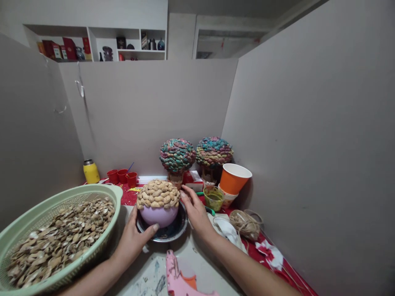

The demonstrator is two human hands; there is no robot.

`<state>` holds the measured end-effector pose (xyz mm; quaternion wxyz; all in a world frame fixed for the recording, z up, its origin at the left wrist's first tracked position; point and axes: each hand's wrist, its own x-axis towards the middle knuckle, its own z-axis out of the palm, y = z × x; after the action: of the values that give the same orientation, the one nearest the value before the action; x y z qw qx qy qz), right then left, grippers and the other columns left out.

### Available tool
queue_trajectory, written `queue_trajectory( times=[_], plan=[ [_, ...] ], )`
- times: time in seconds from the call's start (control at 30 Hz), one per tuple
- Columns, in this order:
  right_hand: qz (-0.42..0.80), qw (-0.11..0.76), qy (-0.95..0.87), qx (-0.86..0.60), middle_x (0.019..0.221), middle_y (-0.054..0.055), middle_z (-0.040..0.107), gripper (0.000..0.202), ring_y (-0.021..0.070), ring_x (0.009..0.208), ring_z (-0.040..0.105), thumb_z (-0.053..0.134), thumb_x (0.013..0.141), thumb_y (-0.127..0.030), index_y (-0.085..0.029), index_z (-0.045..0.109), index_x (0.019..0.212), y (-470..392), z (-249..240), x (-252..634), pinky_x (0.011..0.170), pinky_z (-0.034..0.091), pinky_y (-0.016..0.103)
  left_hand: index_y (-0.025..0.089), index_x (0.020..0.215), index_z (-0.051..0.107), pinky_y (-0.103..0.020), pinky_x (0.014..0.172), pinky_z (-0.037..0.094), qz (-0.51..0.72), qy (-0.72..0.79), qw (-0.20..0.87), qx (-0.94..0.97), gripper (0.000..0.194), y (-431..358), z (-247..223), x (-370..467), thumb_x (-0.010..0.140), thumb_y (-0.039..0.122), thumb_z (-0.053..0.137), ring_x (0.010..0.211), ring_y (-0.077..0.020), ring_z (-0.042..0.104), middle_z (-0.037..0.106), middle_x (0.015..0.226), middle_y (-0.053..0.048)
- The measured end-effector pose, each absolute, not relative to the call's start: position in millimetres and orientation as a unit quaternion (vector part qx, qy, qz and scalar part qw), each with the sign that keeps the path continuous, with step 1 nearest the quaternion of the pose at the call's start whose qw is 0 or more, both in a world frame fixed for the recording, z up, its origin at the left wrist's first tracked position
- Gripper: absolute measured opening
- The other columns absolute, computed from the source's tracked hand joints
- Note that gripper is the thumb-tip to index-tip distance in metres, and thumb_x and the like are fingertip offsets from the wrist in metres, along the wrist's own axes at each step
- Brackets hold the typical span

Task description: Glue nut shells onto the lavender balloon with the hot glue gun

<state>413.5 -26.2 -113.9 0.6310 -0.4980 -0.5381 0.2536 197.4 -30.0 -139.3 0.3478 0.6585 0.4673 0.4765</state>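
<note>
A lilac ball [159, 218], which looks like a balloon, sits in a dark metal bowl [173, 237]. Peanut shells [158, 194] cover its upper part in tight rows. My left hand [137, 234] grips the bowl's left side, thumb over the front rim and fingers outside it, partly hidden. On the right, my right hand [195, 209] lies alongside the bowl, fingers stretched forward and apart; whether it touches the rim I cannot tell. Between my forearms lies a pink glue gun [175, 273] with an orange trigger.
A green basket [119, 195] of shells stands left. Two colourful shell-covered trees [177, 155] stand behind. An orange bucket [233, 179], yellow-green cup [213, 198] and twine [245, 225] are right. Red cups [122, 176] and a yellow bottle [91, 172] stand back left. Grey partitions [148, 107] enclose the table.
</note>
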Motion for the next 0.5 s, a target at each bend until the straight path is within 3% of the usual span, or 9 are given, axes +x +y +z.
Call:
queue_trajectory(
  times=[0.13,0.27,0.4,0.5],
  plan=[
    [0.223,0.633,-0.537,-0.512,0.125,0.013,0.06,0.052,0.0286,0.117,0.054,0.048,0.087,-0.057,-0.018,0.055,0.122,-29,-96,421,0.101,0.042,0.045,0.009,0.146,0.027,-0.049,0.114,0.025,0.461,0.488,0.38,0.637,0.096,-32,-143,192,0.07,0.046,0.072,0.137,-0.0336,0.036,0.039,0.149,-0.022],
    [0.207,0.598,-0.583,-0.51,0.108,0.009,0.067,0.041,0.0274,0.103,0.06,0.051,0.086,-0.052,-0.019,0.061,0.107,-42,-73,427,0.09,0.047,0.039,0.01,0.148,0.021,-0.048,0.117,0.014,0.453,0.509,0.418,0.601,0.101,-46,-148,184,0.07,0.049,0.071,0.144,-0.0321,0.02,0.024,0.156,-0.021],
    [0.253,0.493,-0.674,-0.49,0.066,0.002,0.064,0.033,0.0202,0.064,0.06,0.053,0.086,-0.046,-0.02,0.065,0.071,-73,-54,427,0.06,0.047,0.029,0.012,0.15,0.015,-0.047,0.117,0.011,0.441,0.485,0.482,0.581,0.103,-74,-154,171,0.072,0.053,0.067,0.146,-0.0304,0.011,0.012,0.16,-0.017],
    [0.272,0.349,-0.753,-0.486,0.061,-0.001,0.062,0.023,0.0168,0.057,0.056,0.058,0.084,-0.034,-0.021,0.066,0.067,-104,-51,425,0.051,0.04,0.024,0.017,0.151,0.015,-0.05,0.115,0.02,0.424,0.457,0.55,0.557,0.102,-99,-156,155,0.071,0.053,0.068,0.144,-0.0321,0.018,0.013,0.159,-0.016]
  ],
)
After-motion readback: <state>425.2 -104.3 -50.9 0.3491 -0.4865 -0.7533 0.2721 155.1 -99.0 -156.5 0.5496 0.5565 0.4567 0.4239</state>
